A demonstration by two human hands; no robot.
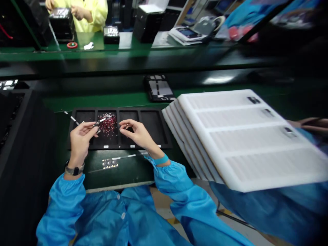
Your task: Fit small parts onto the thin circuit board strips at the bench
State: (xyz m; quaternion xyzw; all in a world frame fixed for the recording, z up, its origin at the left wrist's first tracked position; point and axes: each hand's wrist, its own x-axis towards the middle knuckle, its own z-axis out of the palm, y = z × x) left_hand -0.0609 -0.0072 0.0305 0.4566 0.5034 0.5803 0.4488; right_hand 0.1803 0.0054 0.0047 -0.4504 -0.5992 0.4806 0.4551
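My left hand (82, 135) pinches a small dark part (97, 124) with a pale strip sticking out to the right. A thin black-and-white stick (73, 118) shows behind this hand; whether it is held I cannot tell. My right hand (135, 132) is curled, thumb and index finger close together; anything between them is too small to make out. Both hands are over a black compartment tray (167, 141). A pile of tiny red and silvery pieces (108, 124) lies in its second compartment from the left. Nearer me, a small sheet of parts (110, 164) lies on the green table (128, 174).
At right, a stack of white foam trays (222, 128) leans over the table edge, a person's hand (310, 123) beside it. Black trays (159, 89) with parts lie behind. A dark bin (25, 136) stands left. Across the green line (89, 56) is a person in yellow (94, 15).
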